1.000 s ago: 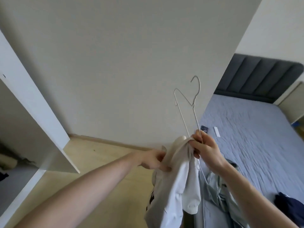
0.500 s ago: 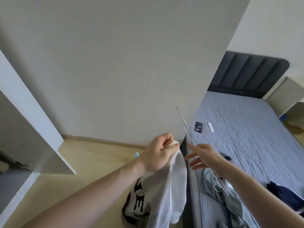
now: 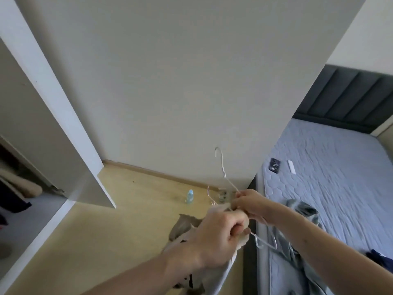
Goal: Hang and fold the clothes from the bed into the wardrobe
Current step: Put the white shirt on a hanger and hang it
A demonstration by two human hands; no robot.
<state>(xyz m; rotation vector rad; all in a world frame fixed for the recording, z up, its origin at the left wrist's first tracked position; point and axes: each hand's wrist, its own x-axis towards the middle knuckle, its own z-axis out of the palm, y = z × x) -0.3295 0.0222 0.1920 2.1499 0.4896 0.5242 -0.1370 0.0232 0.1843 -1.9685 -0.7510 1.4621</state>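
Note:
My left hand (image 3: 221, 233) grips the bunched neck of a white T-shirt (image 3: 214, 273), which hangs down below my wrist with dark print showing. My right hand (image 3: 248, 202) pinches a thin white wire hanger (image 3: 222, 165) just beyond the left hand; its hook points up and its lower end sticks out under my hands. The two hands touch over the gap between floor and bed. A grey-green garment (image 3: 304, 231) lies crumpled on the blue mattress (image 3: 331, 167). The open wardrobe (image 3: 19, 171) stands at the left.
The wardrobe's white door panel (image 3: 70, 133) juts out over the wooden floor (image 3: 127, 220). A small blue-capped bottle (image 3: 189, 195) stands on the floor by the wall. A phone (image 3: 275, 165) and a white remote (image 3: 291, 167) lie on the mattress. A dark garment (image 3: 380, 255) lies at its right edge.
The hands came together again; my right hand took hold of the hanger and turned it hook up. My left hand stays on the T-shirt's neck, nearer the camera.

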